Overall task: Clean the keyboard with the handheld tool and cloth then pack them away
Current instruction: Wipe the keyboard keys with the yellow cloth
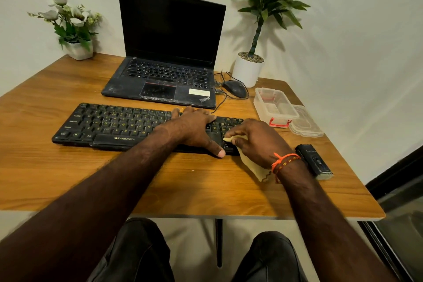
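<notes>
Head view, items on a wooden table [68,167]:

1. Black keyboard [109,125], lying flat across the middle of the table, just in front of an open laptop [164,57] with a dark screen.
2. Left hand [196,128], palm down on the right part of the keyboard, fingers straight and spread over its far edge, thumb at the near edge; it presses and grips nothing.
3. Right hand [256,142], over the keyboard's right end, fingers curled and pinching a pale yellow cloth [251,165]; a pinched tip of cloth touches the keys, the rest trails under the wrist onto the table. Orange thread band on that wrist.
4. Black handheld tool [313,160], lying on the table just right of the right wrist, pale bristle strip at its near end, untouched.
5. Clear plastic box [274,103] with red clips, open, at the right edge behind the tool; its lid [306,121] lies beside it, partly under it.
6. Black mouse [235,88] with cable, right of the laptop.
7. White pot with green plant [248,71], far right; small pot of white flowers [73,27], far left
</notes>
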